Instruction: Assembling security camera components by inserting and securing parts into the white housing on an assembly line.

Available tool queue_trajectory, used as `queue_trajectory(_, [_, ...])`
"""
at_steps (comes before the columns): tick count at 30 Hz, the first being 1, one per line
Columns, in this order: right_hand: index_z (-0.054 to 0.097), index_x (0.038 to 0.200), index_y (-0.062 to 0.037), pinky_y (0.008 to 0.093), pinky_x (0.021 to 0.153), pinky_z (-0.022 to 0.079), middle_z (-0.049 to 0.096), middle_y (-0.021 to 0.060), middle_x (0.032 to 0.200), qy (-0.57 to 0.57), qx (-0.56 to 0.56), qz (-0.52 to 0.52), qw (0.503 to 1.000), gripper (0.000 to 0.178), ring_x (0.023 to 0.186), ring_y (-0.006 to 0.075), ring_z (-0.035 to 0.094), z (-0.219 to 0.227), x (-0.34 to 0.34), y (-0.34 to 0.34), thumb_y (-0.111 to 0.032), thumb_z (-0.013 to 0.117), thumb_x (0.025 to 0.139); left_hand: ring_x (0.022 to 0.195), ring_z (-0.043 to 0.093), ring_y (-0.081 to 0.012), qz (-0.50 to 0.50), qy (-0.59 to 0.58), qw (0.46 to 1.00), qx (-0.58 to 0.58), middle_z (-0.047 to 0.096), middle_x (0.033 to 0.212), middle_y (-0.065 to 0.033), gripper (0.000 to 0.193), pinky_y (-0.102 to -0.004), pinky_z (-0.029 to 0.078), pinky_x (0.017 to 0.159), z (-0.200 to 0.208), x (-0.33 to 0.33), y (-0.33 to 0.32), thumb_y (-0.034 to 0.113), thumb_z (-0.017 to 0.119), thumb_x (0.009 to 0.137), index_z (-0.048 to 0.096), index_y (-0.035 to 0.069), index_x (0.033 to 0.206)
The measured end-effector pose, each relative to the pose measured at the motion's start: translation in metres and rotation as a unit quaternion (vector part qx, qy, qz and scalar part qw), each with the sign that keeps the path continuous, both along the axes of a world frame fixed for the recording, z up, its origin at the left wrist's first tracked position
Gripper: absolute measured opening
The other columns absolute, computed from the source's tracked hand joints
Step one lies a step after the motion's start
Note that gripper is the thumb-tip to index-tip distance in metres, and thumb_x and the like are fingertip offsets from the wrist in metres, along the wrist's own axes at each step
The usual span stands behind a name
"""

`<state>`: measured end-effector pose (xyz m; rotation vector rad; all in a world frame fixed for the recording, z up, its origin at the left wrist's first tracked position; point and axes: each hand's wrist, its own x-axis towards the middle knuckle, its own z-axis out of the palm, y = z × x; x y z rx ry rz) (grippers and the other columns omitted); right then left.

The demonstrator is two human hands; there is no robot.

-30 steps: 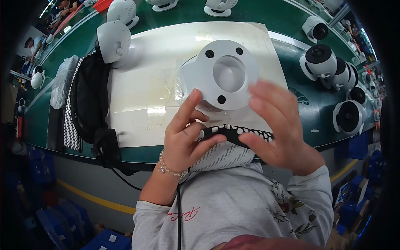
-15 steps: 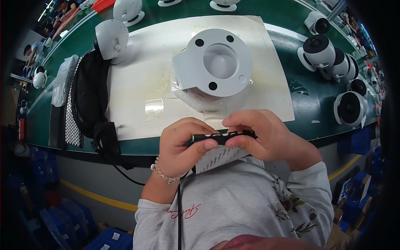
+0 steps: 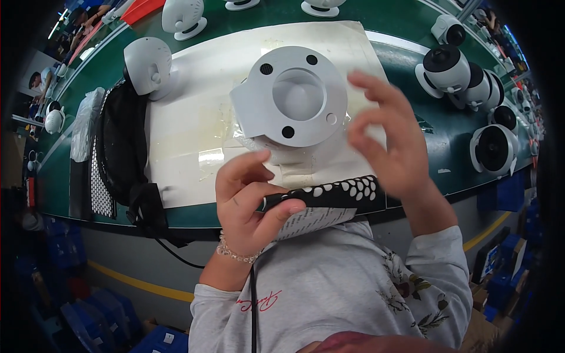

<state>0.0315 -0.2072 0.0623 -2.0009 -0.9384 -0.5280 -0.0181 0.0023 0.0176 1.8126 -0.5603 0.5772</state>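
Observation:
My left hand (image 3: 250,203) pinches a floppy black sheet (image 3: 329,193) between thumb and fingers near its left end. White round spots cover the sheet's right part, and its printed white backing (image 3: 315,222) hangs below. Raised off the sheet, my right hand (image 3: 391,132) is beside the right edge of a round white base (image 3: 265,112). Its thumb and index tips are close together, blurred; anything between them is too small to make out. The base has a central round recess, three dark round spots and one pale round recess at its lower right.
The base is on a white board (image 3: 182,147) with clear tape. At left are a white camera-like device (image 3: 147,65), a black pouch (image 3: 123,135) and a wrapped bundle (image 3: 87,120). Several white devices with black fronts (image 3: 494,150) line the right side. People work in the far left background.
My right hand has left the sheet and moved up and right to the base's side. The sheet's right end now spreads out, showing its white spots. My left hand keeps its hold.

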Motion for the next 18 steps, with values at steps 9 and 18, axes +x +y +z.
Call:
queue_trajectory(9, [0.06, 0.085, -0.0059, 0.0358, 0.092, 0.03, 0.043, 0.016, 0.123, 0.113, -0.023, -0.013, 0.993, 0.011, 0.111, 0.0272, 0.041, 0.002, 0.012, 0.002, -0.016, 0.056, 0.08, 0.074, 0.055, -0.0184, 0.019, 0.011, 0.999, 0.046, 0.036, 0.13, -0.0156, 0.034, -0.0287, 0.045, 0.07, -0.008, 0.013, -0.007, 0.031, 0.072, 0.065, 0.057, 0.0, 0.068])
queue_trajectory(18, [0.061, 0.096, -0.007, 0.0413, 0.09, 0.032, 0.052, 0.0133, 0.11, -0.248, -0.26, -0.12, 0.926, 0.031, 0.108, 0.0299, 0.044, -0.002, 0.007, -0.015, -0.032, 0.046, 0.087, 0.067, 0.054, -0.0164, 0.014, 0.0, 0.999, 0.048, 0.035, 0.13, -0.0183, 0.026, -0.0263, 0.046, 0.061, -0.01, 0.019, -0.013, 0.013, 0.076, 0.059, 0.059, -0.003, 0.071])
